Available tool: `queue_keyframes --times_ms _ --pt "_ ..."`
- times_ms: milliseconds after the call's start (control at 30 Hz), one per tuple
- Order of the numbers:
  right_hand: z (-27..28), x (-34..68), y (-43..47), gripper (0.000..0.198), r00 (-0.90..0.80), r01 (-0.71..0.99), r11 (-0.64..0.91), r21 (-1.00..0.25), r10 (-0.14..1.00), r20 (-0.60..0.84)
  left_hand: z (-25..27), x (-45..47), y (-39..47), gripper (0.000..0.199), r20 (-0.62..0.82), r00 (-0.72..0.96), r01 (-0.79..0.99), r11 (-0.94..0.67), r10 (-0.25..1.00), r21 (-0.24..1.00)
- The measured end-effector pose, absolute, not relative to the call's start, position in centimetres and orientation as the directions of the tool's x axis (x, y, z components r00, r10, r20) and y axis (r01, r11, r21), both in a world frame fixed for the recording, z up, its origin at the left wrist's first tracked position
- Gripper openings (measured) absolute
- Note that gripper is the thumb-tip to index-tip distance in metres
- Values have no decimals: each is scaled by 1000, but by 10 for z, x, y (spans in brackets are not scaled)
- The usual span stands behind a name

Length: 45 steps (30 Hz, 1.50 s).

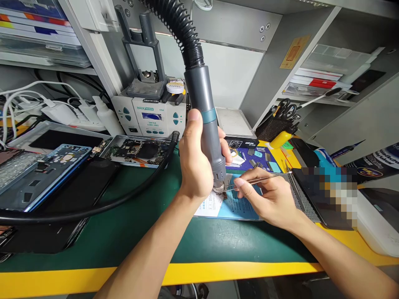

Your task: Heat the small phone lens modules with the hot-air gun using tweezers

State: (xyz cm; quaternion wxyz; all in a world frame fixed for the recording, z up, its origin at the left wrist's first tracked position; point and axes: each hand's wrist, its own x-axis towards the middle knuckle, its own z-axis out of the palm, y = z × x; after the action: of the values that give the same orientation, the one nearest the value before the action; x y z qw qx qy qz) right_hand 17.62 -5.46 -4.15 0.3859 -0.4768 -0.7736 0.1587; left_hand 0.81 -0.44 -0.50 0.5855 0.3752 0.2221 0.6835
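Note:
My left hand (195, 162) grips a grey hot-air handpiece (205, 120) with a black ribbed hose, held upright with its metal nozzle (219, 187) pointing down close to a small part on a blue sheet (240, 205). My right hand (268, 197) pinches metal tweezers (264, 179), their tips reaching left to the spot under the nozzle. The small part itself is mostly hidden by the nozzle and my fingers.
A hot-air station (152, 116) stands behind. Opened phones (40, 174) and a bare phone board (137, 150) lie at left, crossed by a black hose (93, 207). A mesh tool holder (274, 126), yellow bottle (279, 139) and shelves sit at right. The green mat (124, 236) has a yellow front edge.

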Motion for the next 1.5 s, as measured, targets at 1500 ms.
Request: queue_keyframes --times_ms 1500 --pt "-39 172 -56 21 -219 625 481 -615 864 453 -6 9 -3 62 265 -43 -650 -228 963 725"
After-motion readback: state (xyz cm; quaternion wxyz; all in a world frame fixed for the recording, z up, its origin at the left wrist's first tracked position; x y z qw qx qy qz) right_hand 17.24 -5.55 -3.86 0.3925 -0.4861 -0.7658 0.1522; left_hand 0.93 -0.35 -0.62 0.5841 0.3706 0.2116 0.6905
